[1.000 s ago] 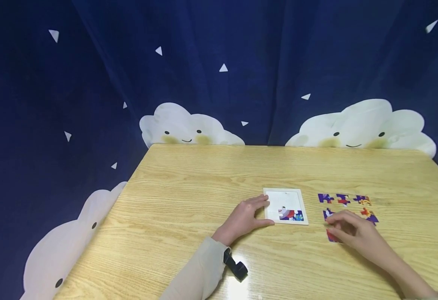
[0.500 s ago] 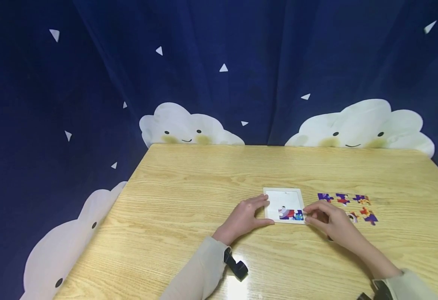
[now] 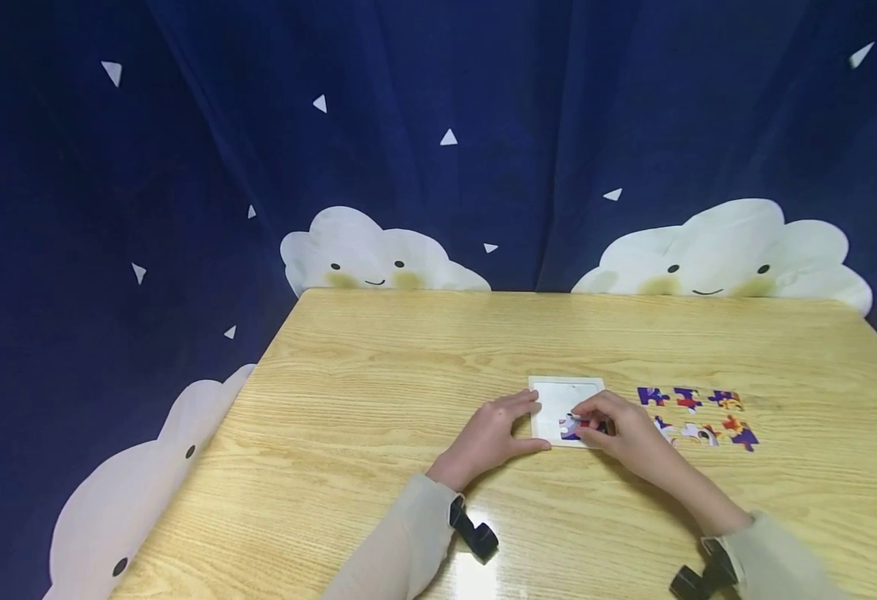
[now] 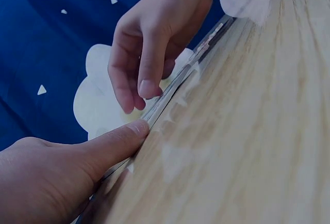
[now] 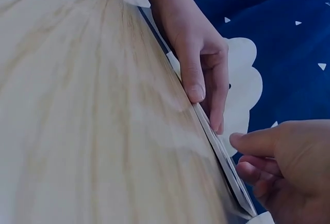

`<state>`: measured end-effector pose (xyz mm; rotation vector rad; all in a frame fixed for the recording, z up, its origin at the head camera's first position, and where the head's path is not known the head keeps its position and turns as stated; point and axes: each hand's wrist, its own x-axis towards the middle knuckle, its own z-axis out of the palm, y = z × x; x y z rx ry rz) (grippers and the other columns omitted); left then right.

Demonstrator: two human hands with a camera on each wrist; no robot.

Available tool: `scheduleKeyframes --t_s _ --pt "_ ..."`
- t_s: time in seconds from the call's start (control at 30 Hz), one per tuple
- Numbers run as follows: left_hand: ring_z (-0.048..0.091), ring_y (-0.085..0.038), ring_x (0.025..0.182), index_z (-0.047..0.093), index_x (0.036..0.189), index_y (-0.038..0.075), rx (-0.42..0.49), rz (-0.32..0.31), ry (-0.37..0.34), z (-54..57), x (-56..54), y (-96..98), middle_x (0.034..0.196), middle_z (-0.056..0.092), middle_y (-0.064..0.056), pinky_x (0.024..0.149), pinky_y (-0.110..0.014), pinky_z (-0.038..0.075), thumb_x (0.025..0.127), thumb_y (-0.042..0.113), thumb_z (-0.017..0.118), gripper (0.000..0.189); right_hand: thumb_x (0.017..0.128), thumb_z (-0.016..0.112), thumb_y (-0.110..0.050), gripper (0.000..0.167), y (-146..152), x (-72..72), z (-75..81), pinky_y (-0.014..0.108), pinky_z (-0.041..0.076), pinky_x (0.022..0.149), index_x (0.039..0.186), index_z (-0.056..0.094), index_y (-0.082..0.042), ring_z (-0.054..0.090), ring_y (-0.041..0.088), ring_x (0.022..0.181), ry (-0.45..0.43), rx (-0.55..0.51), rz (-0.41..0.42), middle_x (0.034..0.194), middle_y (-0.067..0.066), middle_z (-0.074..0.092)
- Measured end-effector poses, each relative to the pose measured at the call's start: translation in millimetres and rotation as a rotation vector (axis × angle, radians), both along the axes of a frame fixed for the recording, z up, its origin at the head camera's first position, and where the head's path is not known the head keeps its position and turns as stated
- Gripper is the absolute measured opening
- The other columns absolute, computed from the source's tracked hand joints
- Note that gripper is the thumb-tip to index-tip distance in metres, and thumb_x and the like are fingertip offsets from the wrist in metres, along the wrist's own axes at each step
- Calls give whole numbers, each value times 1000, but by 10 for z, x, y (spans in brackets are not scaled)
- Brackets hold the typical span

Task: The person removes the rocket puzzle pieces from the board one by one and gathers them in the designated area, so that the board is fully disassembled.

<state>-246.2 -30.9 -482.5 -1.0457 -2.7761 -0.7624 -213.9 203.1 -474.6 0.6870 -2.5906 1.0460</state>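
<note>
A square white puzzle frame (image 3: 541,382) lies on the table, with a jigsaw piece (image 3: 567,428) in its lower part. My left hand (image 3: 483,437) holds the frame at its left side, fingers on the edge and thumb (image 4: 131,133) near the lower corner. My right hand (image 3: 618,425) is over the frame's lower right. Its thumb and index finger pinch at a red-patterned puzzle piece (image 3: 587,425), mostly hidden behind the fingers. In the left wrist view, the right hand (image 4: 149,43) points down close over the frame. The right wrist view shows the left hand (image 5: 196,48) along the frame's edge.
Right of the frame, several loose puzzle pieces lie in rows, including an upper left piece (image 3: 653,397) and a piece with orange (image 3: 742,433). The right forearm passes below them. A blue curtain (image 3: 438,167) with clouds stands behind the wooden table (image 3: 408,350).
My right hand has moved left from the loose pieces to the frame's right edge, then over its lower right. The left hand and the frame stay in place.
</note>
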Motion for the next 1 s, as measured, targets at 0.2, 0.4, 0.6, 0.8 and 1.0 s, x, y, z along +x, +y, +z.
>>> scheduleKeyframes --t_s 0.2,0.4,0.6,0.8,1.0 --pt "53 -17 134 63 130 12 3 -6 16 -7 2 7 145 55 -4 114 -28 42 84 50 72 60 80 76 0 21 -26 -37 -43 16 47 57 98 70 -5 48 -6 70 -30 19 -10 84 -2 61" --pt "54 -18 133 63 129 11 10 -14 29 -6 -2 6 144 56 -5 113 -29 43 83 49 73 60 84 74 -3 24 -22 -47 4 18 46 59 108 70 -2 48 -3 74 -64 96 16 93 2 62" --pt "54 -18 133 64 129 10 25 -19 33 -5 -2 4 144 56 -6 113 -30 43 84 48 73 60 88 70 -4 21 -22 -77 55 18 46 62 109 69 0 48 0 76 -111 142 69 96 4 58" --pt "54 -18 134 64 129 11 20 -18 30 1 1 4 144 56 -5 113 -29 43 83 48 73 60 88 68 -3 20 -27 -88 61 18 44 63 107 64 -1 45 1 77 -134 135 88 94 2 54" --pt "55 -19 133 64 128 10 32 -23 36 0 3 5 143 56 -6 113 -30 43 83 46 74 59 86 69 -1 21 -34 -81 48 17 42 61 106 61 -2 43 0 75 -94 116 96 91 1 51"
